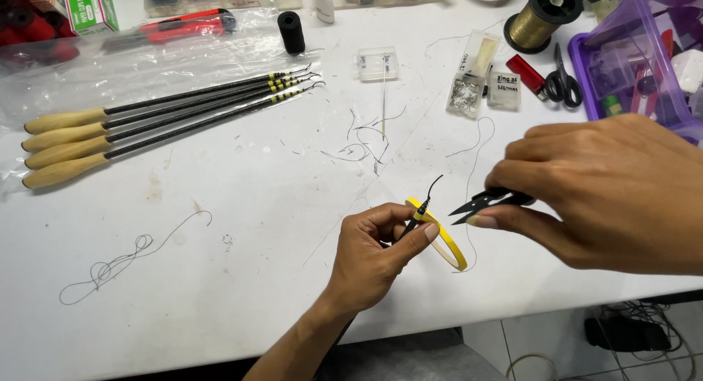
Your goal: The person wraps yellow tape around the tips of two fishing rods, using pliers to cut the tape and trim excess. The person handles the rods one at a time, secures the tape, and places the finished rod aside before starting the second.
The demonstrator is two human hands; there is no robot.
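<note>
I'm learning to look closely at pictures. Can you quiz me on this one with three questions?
1. True or false: the right hand holds black thread snips.
2. How many wooden-handled rods lie on the white table?
3. What does the left hand pinch? A) red lighter B) thin rod tip with yellow band C) gold spool

Key: 1 true; 2 four; 3 B.

Matt black metal snips (489,202)
</note>
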